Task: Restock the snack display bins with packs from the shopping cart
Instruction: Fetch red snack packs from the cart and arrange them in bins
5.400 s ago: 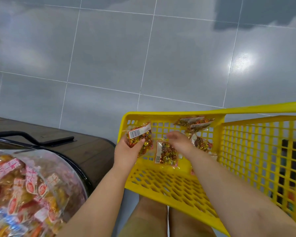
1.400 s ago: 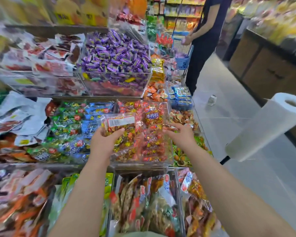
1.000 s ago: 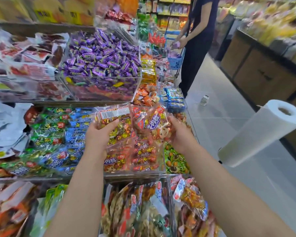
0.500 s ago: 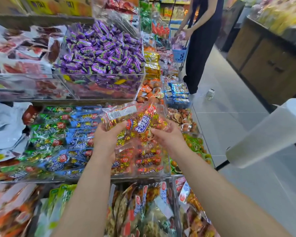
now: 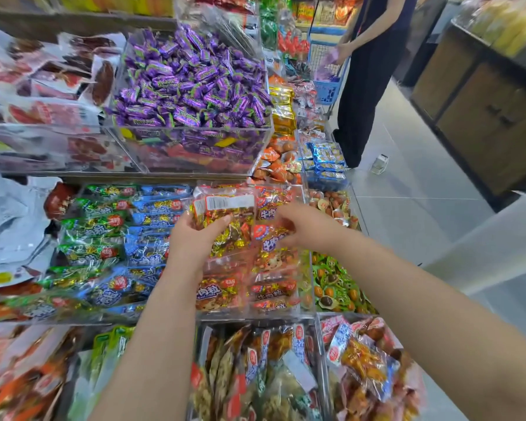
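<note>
- Over the middle clear bin, the left hand grips a snack pack with a white barcode label, thumb across its front.
- Beside it, the right hand curls its fingers onto red packs at the top of the same bin; whether it grips one I cannot tell.
- Left of this bin lie green and blue packs; right, a bin of green chestnut packs.
- Above, a clear box holds purple candies.
- Right of the display runs open grey floor, where another person stands by a blue basket.
</note>
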`<control>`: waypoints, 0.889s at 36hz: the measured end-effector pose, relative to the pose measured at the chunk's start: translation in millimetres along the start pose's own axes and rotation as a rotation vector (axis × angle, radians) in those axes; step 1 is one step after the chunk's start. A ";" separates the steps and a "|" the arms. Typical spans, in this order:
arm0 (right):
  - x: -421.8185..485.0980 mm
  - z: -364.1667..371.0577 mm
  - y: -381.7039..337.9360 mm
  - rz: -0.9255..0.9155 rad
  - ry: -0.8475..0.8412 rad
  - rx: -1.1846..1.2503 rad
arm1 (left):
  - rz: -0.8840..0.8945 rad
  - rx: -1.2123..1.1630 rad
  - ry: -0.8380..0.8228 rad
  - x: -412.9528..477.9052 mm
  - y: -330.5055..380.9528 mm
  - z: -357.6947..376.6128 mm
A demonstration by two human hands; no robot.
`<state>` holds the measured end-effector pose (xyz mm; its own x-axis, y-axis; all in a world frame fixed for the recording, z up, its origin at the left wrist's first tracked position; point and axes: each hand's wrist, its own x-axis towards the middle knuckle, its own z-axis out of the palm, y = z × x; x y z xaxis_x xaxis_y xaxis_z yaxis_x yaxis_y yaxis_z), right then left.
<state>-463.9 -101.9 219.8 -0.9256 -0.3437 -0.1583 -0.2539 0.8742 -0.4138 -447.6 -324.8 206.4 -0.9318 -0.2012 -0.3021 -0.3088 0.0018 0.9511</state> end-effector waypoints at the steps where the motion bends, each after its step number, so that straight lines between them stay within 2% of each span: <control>1: 1.4 -1.3 6.9 0.030 0.014 0.045 | 0.004 0.001 0.036 1.8 0.9 -1.9; 6: 18.1 -0.2 30.4 0.136 0.124 0.102 | 0.027 0.049 0.165 12.1 0.5 -13.8; 11: 46.8 10.5 23.6 0.149 0.125 -0.196 | 0.061 0.015 0.194 12.8 0.4 -17.1; 15: 58.8 28.6 13.6 0.200 0.196 -0.410 | 0.042 0.053 0.182 15.0 -2.6 -18.7; 21: 56.5 57.0 10.4 0.254 0.236 -0.476 | 0.025 0.054 0.150 18.2 -6.7 -18.4; 26: 52.6 80.8 17.7 0.075 0.122 -0.563 | 0.060 0.046 0.121 22.0 -7.2 -14.8; 32: 71.9 89.4 20.4 0.187 0.087 -0.538 | 0.042 0.030 0.099 25.8 -4.9 -12.3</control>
<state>-510.6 -139.5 119.9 -0.9825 -0.1565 -0.1012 -0.1691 0.9768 0.1316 -467.8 -342.1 194.7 -0.9210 -0.2966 -0.2527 -0.2768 0.0414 0.9600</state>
